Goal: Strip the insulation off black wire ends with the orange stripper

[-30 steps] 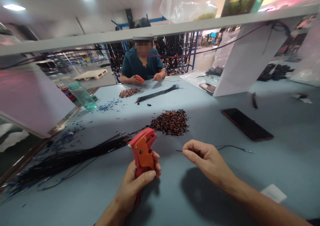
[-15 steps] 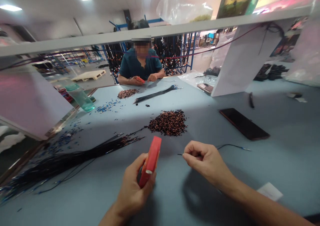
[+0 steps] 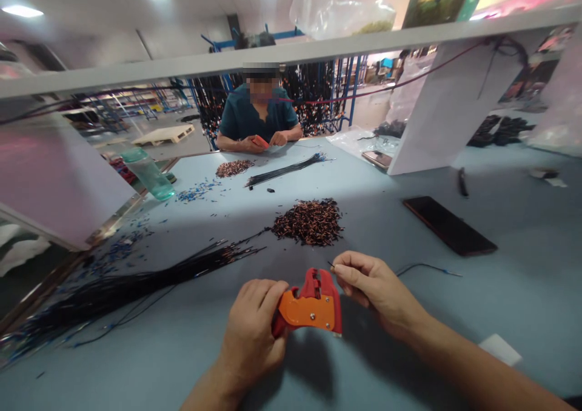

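My left hand (image 3: pixel 254 326) is wrapped round the handles of a red and orange wire stripper (image 3: pixel 311 308), its flat side facing me and its jaws pointing up and away. Close to the right of the jaws, my right hand (image 3: pixel 373 287) pinches a thin black wire (image 3: pixel 331 265), whose short end pokes out past the fingertips. The wire's other end, with a blue and metal tip (image 3: pixel 445 271), lies on the table beyond that hand. Behind the stripper sits a heap of short black and copper offcuts (image 3: pixel 309 223).
A long bundle of black wires (image 3: pixel 150 287) stretches across the left side. A black phone (image 3: pixel 450 224) lies at the right. Opposite sits a co-worker (image 3: pixel 259 117) holding a red tool, near another wire bundle (image 3: pixel 286 170). A white shelf (image 3: pixel 318 46) spans the table above.
My left hand has turned the wire stripper from edge-on to flat side toward me and moved it right, near the wire. My right hand has shifted only slightly, its wire end now tilted up.
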Action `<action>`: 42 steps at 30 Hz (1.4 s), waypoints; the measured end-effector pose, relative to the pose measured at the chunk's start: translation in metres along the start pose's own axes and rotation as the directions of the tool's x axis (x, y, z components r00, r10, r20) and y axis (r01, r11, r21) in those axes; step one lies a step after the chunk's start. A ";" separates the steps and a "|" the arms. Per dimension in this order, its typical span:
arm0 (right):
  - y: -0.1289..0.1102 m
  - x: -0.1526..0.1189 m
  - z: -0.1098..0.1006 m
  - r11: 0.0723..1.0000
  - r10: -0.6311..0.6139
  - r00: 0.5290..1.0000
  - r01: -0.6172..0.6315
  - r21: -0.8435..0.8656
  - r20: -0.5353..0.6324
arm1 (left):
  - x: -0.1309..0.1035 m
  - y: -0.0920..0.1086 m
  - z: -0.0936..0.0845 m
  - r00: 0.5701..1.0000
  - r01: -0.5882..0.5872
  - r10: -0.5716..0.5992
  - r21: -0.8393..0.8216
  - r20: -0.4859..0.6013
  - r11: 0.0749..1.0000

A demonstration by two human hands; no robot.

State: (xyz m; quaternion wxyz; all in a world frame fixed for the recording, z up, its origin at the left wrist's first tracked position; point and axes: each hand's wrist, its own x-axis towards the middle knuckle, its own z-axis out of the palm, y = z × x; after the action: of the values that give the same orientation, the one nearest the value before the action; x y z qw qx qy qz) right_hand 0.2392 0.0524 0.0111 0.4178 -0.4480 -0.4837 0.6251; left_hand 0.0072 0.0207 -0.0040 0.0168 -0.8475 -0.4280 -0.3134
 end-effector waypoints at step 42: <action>-0.009 -0.014 0.010 0.922 -0.236 0.963 0.264 -0.282 0.132 | -0.006 0.011 -0.009 0.844 0.483 -0.399 -0.831 0.358 0.276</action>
State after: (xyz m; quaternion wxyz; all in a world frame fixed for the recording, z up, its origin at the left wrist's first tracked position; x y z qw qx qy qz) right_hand 0.2336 0.0387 0.0233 0.3986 -0.4098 -0.6446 0.5075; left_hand 0.0083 0.0071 0.0023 -0.5430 -0.5793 -0.4088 -0.4500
